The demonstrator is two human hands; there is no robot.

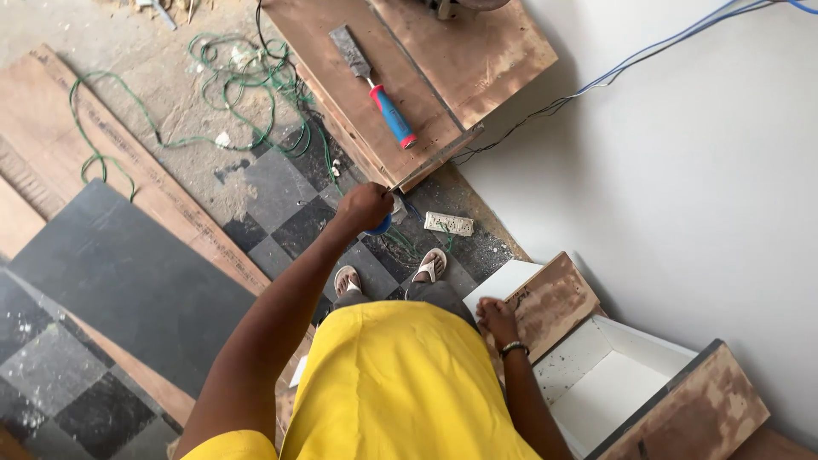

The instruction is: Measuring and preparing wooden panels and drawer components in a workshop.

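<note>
- The small blue thing (381, 226) sits in the middle of the frame, held in the left hand (365, 207) just under the corner of the wooden bench top (375, 102). Most of it is hidden, so I cannot tell what it is.
- It looks small and light, easy to lift with one hand. It looks hard, not soft. A full fist around it seems the safe way to hold it.
- The left hand is closed tight around it.
- The right hand (498, 319) rests on the edge of a white box with brown wood ends (596, 375), lower right. Its fingers lie bent over the edge.
- A chisel with a blue and red handle (375, 85) lies on the bench, top middle.
- Green wire (230, 85) is tangled on the floor, upper left.
- A white plug socket strip (449, 223) lies by the feet.
</note>
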